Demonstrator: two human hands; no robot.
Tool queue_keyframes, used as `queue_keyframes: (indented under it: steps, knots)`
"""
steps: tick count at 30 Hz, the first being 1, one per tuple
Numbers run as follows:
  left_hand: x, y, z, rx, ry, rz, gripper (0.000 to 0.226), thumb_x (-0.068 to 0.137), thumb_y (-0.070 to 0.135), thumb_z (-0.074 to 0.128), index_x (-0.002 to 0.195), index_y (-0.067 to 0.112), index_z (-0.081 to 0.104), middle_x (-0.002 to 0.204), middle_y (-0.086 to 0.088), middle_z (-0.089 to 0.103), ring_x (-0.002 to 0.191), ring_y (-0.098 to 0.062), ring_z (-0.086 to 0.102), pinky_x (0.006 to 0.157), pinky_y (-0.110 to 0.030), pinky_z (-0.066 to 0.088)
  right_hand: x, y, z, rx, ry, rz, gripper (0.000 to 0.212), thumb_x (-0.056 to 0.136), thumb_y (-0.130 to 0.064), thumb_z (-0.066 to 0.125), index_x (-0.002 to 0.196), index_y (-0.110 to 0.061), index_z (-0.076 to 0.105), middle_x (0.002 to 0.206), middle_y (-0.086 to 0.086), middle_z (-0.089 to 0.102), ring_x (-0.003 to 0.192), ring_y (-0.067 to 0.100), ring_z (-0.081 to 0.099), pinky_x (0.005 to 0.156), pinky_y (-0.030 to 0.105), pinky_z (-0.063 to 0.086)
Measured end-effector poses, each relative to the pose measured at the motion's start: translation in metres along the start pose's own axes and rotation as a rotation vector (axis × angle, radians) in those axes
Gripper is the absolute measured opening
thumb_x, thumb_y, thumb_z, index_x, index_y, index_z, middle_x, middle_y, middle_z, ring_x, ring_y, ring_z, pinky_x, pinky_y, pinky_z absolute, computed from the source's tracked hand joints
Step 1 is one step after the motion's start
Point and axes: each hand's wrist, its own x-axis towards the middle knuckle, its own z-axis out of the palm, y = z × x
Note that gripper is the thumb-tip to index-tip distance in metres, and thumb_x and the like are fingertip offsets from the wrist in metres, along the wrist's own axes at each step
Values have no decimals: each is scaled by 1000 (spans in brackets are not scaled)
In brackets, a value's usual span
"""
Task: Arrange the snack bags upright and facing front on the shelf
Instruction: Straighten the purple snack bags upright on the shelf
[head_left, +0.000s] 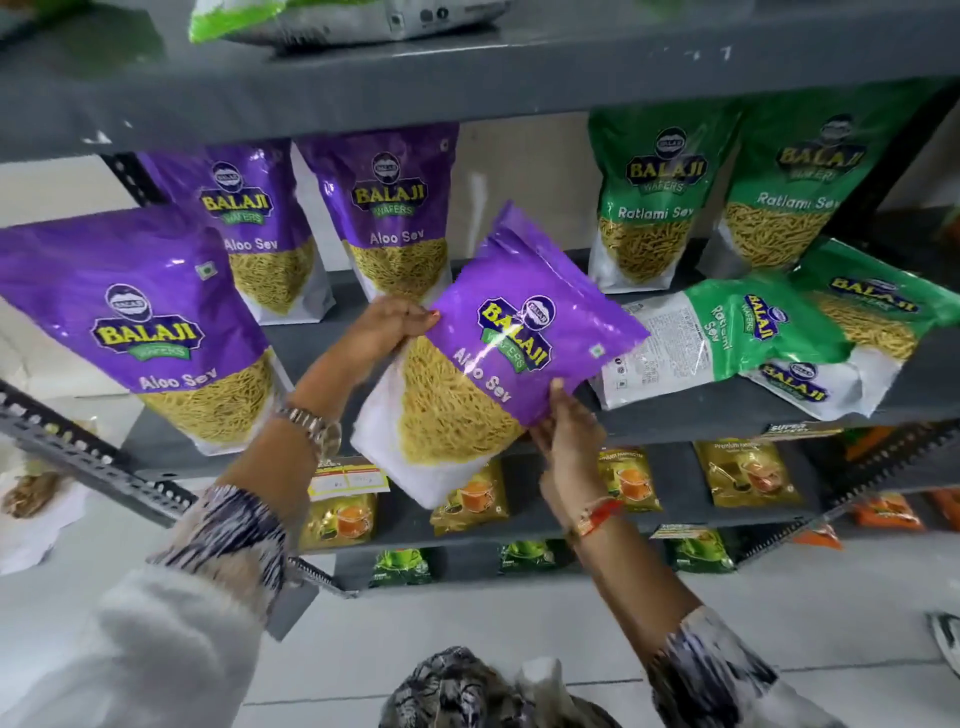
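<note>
Purple bag (493, 353) tilted, top leaning right, off the shelf (727, 410). Left hand (387, 327) fingers grip its upper-left edge; right hand (569, 431) fingers grip the lower-right edge.

Yellow packets (749, 473) stand on the lower shelf (727, 512), a price tag (347, 480) at their left; dark green packets (401, 566) below, orange packets (888, 512) to the right.

— What are the bags made of?
— Glossy plastic film. The tilted purple Aloo Sev bag (498, 353) throws white glare streaks and has crinkled seams; the green Ratlami Sev bags (644, 202) at upper right shine the same.
— And the rack?
— The shelf (322, 83) is matt grey painted metal, chipped along its edge.
— Anything else?
— A polished metal wristwatch (317, 426), and patterned cloth sleeves (234, 530).
</note>
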Motion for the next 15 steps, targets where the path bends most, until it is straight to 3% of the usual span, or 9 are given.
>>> queue_keyframes:
  steps: [3,5,8,10,15]
  knots:
    - [-48,-16,21,-191,103,-26,29,82,9,61,56,21,62,42,14,57,42,4,45,46,-12,35,-1,-26,-7,-25,13,-143,29,85,-20,65,59,-19,54,49,-13,62,48,-2,54,46,16,45]
    - [-75,-23,41,-362,156,-51,33,80,8,60,50,20,64,43,13,60,42,2,50,47,-14,41,-4,-41,-14,-44,2,-213,30,84,-17,67,57,-18,53,43,-15,59,46,-2,51,48,16,44]
    - [-107,-18,69,-541,224,-57,31,86,8,54,57,19,59,47,11,62,45,-2,54,51,-18,44,-13,-59,-31,-57,-57,-277,27,83,-20,68,57,-17,62,52,-12,64,58,8,55,59,22,48]
    - [-124,-6,82,-628,232,11,26,87,5,50,62,15,53,47,11,62,45,-3,54,49,-16,44,-25,-74,-43,-78,-122,-336,25,85,-18,65,60,-17,63,52,-12,66,53,3,56,53,18,48]
    - [-155,29,97,-759,254,189,28,75,10,53,51,23,58,48,11,60,46,-3,52,48,-16,42,-62,-118,-57,-41,-232,-477,25,89,-12,58,64,-11,59,46,-13,62,46,-4,49,47,12,42]
